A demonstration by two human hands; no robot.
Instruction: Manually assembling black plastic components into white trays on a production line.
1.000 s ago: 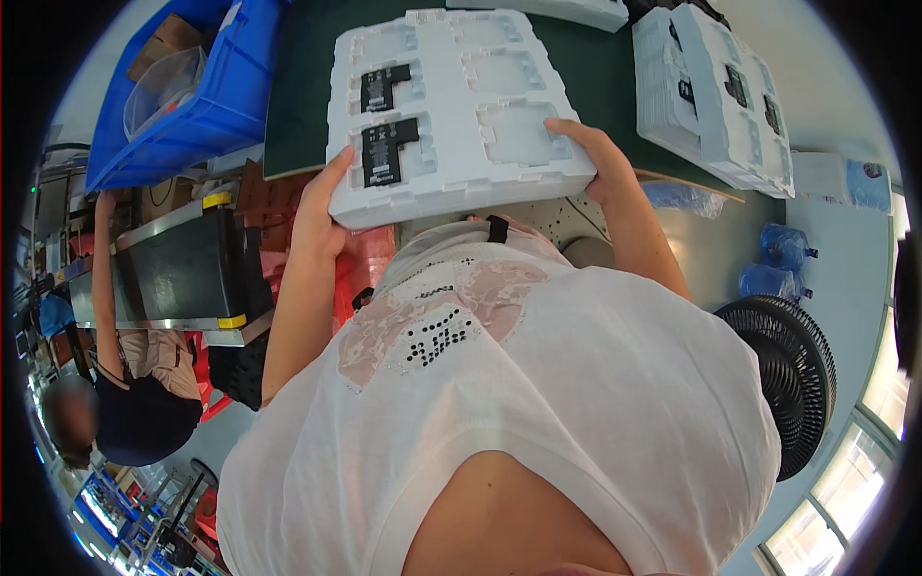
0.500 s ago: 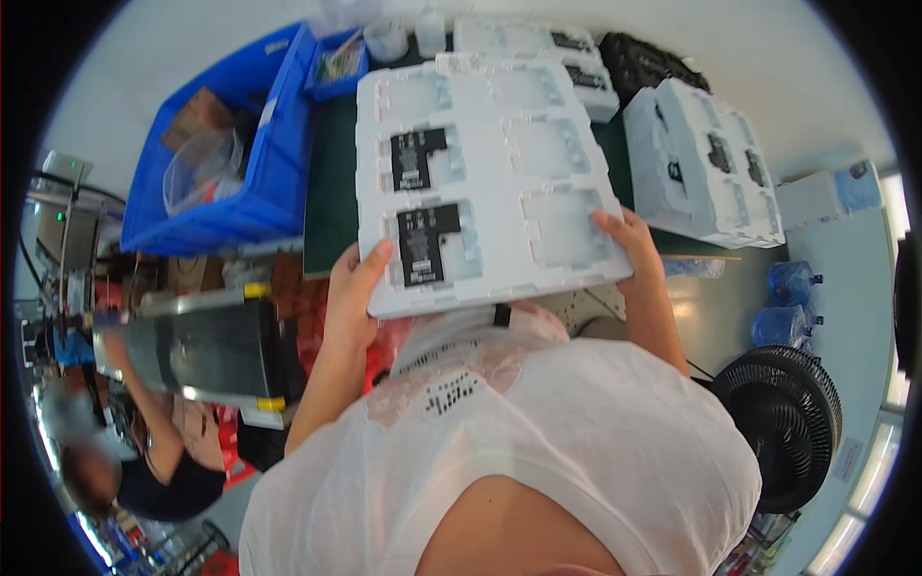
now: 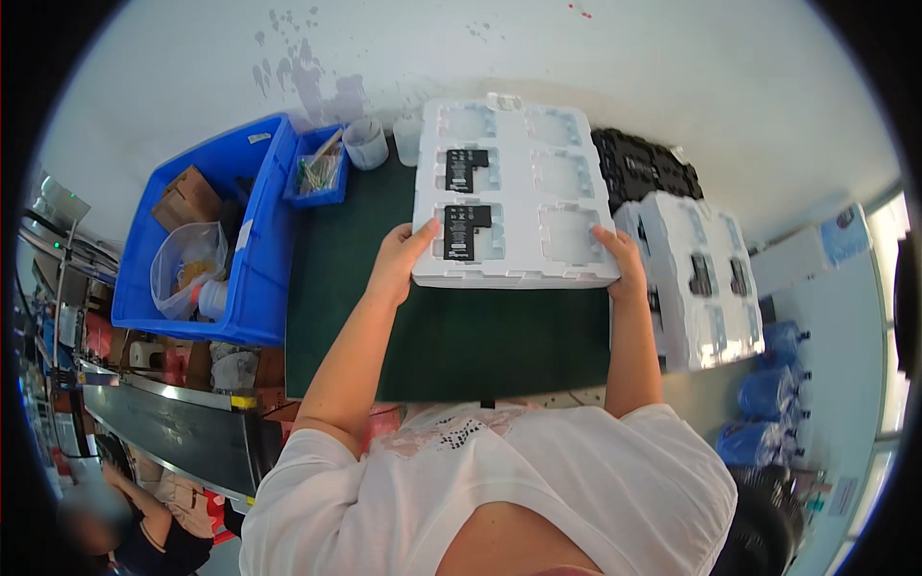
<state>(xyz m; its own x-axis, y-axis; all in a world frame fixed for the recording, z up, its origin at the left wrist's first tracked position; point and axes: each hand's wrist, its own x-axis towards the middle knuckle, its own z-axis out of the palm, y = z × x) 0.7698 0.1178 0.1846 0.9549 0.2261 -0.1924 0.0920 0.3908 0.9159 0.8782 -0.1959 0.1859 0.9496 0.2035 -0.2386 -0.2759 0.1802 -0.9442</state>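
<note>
A white moulded plastic tray (image 3: 519, 226) is held level between both hands over the far part of the green table (image 3: 461, 336). Two black, L-shaped flat batteries (image 3: 462, 235) sit in its left-hand pockets, one behind the other; its other pockets hold none. My left hand (image 3: 401, 259) grips the near left corner, thumb on top. At the near right corner, my right hand (image 3: 626, 261) has its thumb over the rim and its fingers down the side. The tray's front edge looks layered, so it may lie on another tray; I cannot tell.
To the right stand stacked white trays (image 3: 684, 288) with black batteries, with a black tray (image 3: 643, 165) behind. On the left are a large blue bin (image 3: 264, 278), a small blue box (image 3: 317, 199) and a white cup (image 3: 365, 144). A co-worker's arm (image 3: 144, 504) shows at lower left.
Both hands have carried the tray away from my body to the far part of the table, near the wall. My arms are stretched further out, and the view has tilted up.
</note>
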